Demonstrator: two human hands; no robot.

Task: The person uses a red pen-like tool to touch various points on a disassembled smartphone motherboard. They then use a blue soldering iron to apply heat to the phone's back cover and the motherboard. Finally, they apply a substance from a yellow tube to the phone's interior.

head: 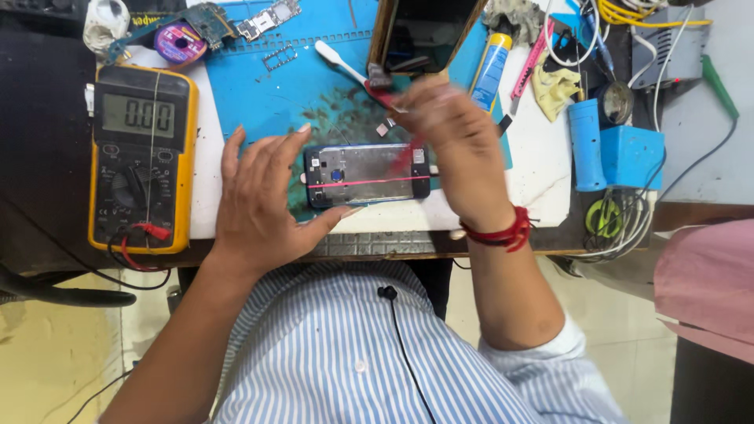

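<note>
An opened phone frame (pixel 366 174) lies flat on the blue work mat (pixel 267 94), metal inside facing up, a thin red line across it. My left hand (pixel 263 200) steadies its left end, fingers spread, thumb along the near edge. My right hand (pixel 448 141) hovers over the phone's right end, blurred, pinching a small red-handled tool (pixel 404 153) whose tip points down at the frame. A red thread band circles that wrist.
A yellow multimeter (pixel 141 157) sits at left with red leads. A white brush (pixel 342 64), a phone screen panel (pixel 420 35), a glue tube (pixel 491 71), circuit boards (pixel 267 20), a blue soldering stand (pixel 616 149) and tangled cables crowd the back and right.
</note>
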